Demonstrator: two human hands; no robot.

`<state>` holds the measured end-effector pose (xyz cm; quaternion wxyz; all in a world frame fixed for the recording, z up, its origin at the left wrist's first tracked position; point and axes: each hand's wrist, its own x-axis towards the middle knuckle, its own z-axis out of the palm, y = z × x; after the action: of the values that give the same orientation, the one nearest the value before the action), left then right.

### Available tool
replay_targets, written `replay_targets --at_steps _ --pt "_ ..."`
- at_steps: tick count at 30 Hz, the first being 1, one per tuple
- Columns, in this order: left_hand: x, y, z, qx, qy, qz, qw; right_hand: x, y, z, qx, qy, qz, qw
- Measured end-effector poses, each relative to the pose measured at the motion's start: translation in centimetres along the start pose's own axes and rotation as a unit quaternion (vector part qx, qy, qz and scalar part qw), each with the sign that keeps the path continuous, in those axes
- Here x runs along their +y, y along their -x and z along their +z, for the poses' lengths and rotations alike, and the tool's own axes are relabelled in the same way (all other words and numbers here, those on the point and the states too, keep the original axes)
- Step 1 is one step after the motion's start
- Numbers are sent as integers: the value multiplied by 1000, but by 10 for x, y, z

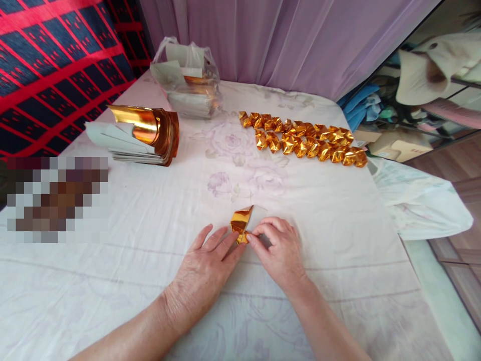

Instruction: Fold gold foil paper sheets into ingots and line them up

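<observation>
A partly folded sheet of gold foil paper (pixel 241 219) lies on the cloth-covered table between my hands, its gold face showing and a pale back side at its upper right. My left hand (pixel 208 260) rests beside it with fingers spread, the index fingertip touching the gold paper's lower left edge. With thumb and index finger, my right hand (pixel 280 249) pinches the lower right corner of the paper. Farther back on the right lie two rows of folded gold paper pieces (pixel 306 143). To the left stands a stack of gold foil sheets (pixel 156 138), curled at the top.
A clear plastic bag (pixel 188 82) of more sheets stands at the back by the purple curtain (pixel 255 40). A red and navy patterned cloth (pixel 63 65) hangs at the left. Shelves with a white hat (pixel 424 75) are beyond the table's right edge. A blurred patch covers the far left.
</observation>
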<state>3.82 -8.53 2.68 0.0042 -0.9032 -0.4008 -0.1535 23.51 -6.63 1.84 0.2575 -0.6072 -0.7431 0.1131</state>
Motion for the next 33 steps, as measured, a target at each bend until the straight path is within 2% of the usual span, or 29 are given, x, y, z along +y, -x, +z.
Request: replay_targets --at_steps 13,24,33 --pt "1 1 3 8 9 -10 1000 2 1 1 1 0 2 1000" --pt "0 -1 1 -10 8 -10 1000 -4 2 1 0 25 9 1000" --pt "0 0 2 4 21 -22 1000 7 -2 -1 -29 -34 3 999"
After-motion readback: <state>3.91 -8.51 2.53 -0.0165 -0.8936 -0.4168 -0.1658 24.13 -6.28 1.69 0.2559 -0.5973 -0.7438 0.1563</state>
